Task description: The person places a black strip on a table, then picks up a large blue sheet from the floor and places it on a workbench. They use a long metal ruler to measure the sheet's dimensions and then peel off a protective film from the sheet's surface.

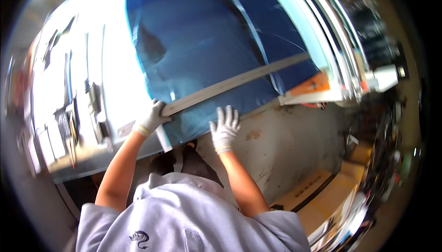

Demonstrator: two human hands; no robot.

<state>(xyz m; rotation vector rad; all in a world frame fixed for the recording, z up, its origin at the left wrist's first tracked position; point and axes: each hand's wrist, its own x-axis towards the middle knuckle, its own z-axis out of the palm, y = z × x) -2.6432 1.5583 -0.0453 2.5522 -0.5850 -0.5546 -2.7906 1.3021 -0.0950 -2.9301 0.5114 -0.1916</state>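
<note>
A sheet of dark blue glossy film point(198, 35) lies over the bright white tabletop point(117, 3) and reaches its front edge. Across the film, slanting up to the right, rests a long grey straightedge point(235, 81). My left hand point(151, 117), in a white knit glove, grips the straightedge's near left end between thumb and fingers. Beyond the front edge of the film, my right hand point(225, 130), gloved too, is held with its fingers spread and nothing in it. Below the left hand, a narrow white strip point(163, 139) sticks out past the table edge.
Several blurred long tools point(69, 109) lie at the left of the table. A metal rail assembly point(338, 45) runs along the right side, with an orange piece point(311, 84) at its near end. Cardboard boxes point(317, 196) stand on the floor point(276, 146) at lower right.
</note>
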